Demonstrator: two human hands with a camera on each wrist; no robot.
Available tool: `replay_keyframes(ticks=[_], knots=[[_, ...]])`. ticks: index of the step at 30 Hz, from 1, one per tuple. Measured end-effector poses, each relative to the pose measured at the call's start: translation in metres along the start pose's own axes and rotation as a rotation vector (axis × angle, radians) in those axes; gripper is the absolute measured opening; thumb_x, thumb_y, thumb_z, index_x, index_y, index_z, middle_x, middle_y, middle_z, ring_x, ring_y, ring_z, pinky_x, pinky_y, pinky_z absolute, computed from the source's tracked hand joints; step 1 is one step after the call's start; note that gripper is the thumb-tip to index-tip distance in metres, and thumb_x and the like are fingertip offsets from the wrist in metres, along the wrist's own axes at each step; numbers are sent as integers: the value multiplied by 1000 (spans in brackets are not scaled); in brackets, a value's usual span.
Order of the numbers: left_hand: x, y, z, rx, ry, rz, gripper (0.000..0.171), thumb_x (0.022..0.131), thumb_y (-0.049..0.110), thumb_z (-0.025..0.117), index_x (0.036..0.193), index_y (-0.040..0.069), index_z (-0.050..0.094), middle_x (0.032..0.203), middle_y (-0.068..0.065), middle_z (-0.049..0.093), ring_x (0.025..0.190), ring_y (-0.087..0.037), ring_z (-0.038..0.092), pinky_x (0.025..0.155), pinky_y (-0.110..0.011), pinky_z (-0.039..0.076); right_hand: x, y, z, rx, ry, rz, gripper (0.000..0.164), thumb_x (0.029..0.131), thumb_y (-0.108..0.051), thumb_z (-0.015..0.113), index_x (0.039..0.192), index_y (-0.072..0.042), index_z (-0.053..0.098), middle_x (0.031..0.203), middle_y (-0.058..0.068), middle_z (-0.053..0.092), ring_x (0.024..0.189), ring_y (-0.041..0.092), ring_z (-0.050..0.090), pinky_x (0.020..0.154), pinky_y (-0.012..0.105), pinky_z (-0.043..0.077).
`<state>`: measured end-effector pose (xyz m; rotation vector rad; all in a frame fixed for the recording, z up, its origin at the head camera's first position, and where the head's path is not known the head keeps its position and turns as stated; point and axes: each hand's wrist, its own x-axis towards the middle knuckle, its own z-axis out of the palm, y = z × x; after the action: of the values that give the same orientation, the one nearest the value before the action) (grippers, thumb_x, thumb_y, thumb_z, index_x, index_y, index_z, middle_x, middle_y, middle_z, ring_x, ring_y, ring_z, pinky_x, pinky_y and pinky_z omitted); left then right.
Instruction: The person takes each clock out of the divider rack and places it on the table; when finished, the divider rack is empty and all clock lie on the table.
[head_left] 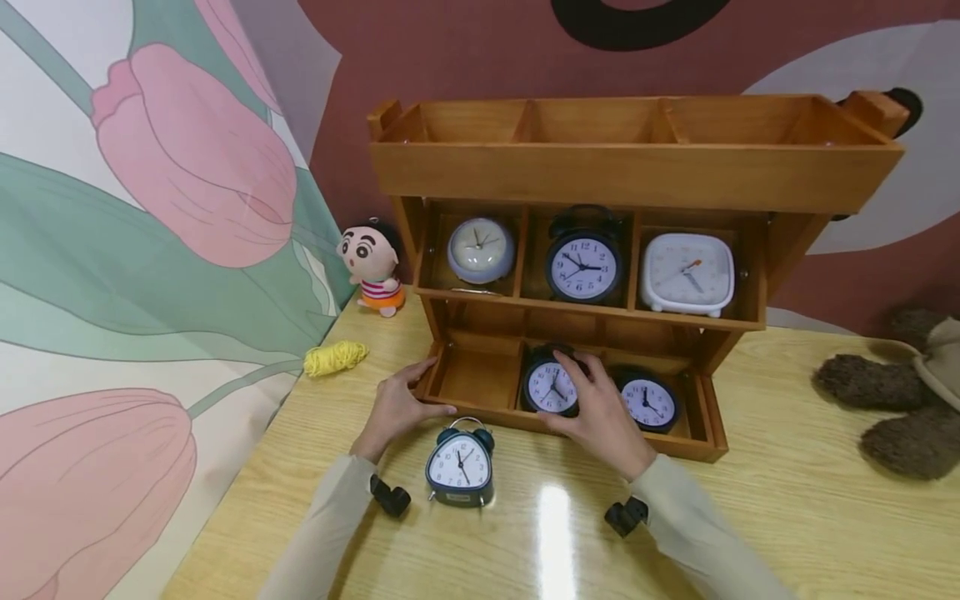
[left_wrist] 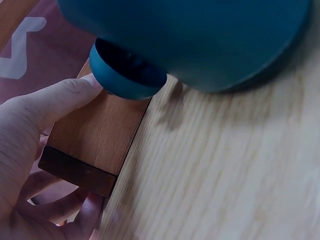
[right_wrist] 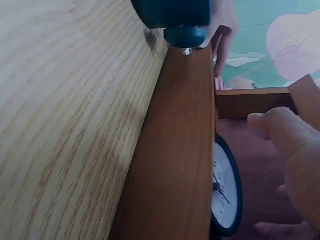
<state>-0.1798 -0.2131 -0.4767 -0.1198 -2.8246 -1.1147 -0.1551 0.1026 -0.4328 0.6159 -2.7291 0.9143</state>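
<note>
My left hand (head_left: 397,408) grips the front left corner of a wooden shelf (head_left: 637,179); in the left wrist view its thumb lies on the front board and the other fingers bend around the end. Just in front, a teal triangular alarm clock (head_left: 461,468) with twin bells stands on the table. My right hand (head_left: 606,417) reaches over a black round alarm clock (head_left: 550,386) in the bottom middle compartment. Its thumb and fingers are spread, apart from the clock (right_wrist: 226,190) in the right wrist view. Another black round clock (head_left: 647,403) sits in the bottom right compartment.
The middle tier holds a pale round clock (head_left: 481,250), a black twin-bell clock (head_left: 584,267) and a white square clock (head_left: 687,275). A cartoon figure (head_left: 375,267) and yellow yarn (head_left: 335,358) lie left of the shelf. A brown plush toy (head_left: 907,417) is at right.
</note>
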Motion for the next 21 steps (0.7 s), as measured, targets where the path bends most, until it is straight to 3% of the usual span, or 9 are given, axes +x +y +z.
replay_keyframes(ticks=[10,17,21], knots=[[0,1,1,-8,-6,-12,88,59,35,93,136,15,56,138,-13,57,122,-34,58,98,-48,49,18,-1,21,36,-73,212,91,76,-37,82,146,-3,36,145,31,32,104,45,60,85,57,51],[4,2,2,-4,-7,-17,89,59,37,93,137,17,56,140,-11,56,127,-32,54,103,-47,45,21,1,33,11,16,248,88,72,-40,85,143,-9,42,145,28,34,99,47,62,79,58,53],[2,0,-1,-3,-2,-17,89,59,36,93,137,16,56,139,-11,56,127,-32,54,103,-47,46,22,-3,38,6,16,298,88,71,-41,85,142,-11,43,146,26,33,99,48,62,78,58,53]])
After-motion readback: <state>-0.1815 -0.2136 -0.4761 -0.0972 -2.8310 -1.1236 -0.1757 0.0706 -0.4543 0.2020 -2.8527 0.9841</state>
